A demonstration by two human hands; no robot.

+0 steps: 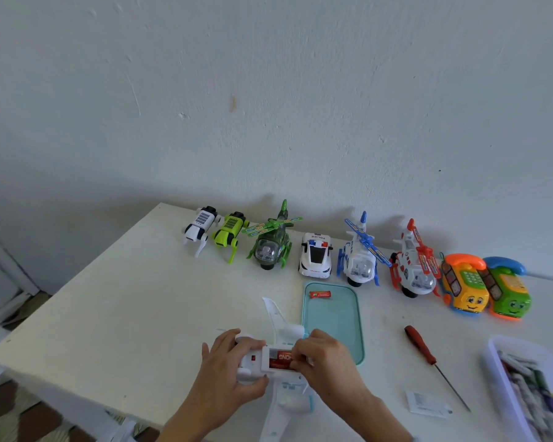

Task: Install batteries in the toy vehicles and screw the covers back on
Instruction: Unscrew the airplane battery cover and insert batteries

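battery (320, 294) alone in teal tray (332, 342); batteries in bin (492, 371).

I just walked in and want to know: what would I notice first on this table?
Probably the colourful row of toys along the back edge by the wall, like the green helicopter and police car. Nearer, two hands hold a white toy plane upside down, with a red battery in its open belly.

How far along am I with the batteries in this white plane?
Done: red battery sits in the white plane's open bay. In hand: left hand grips the plane, right hand presses the battery. Left: spare battery on the tray, cover, screwdriver untouched.
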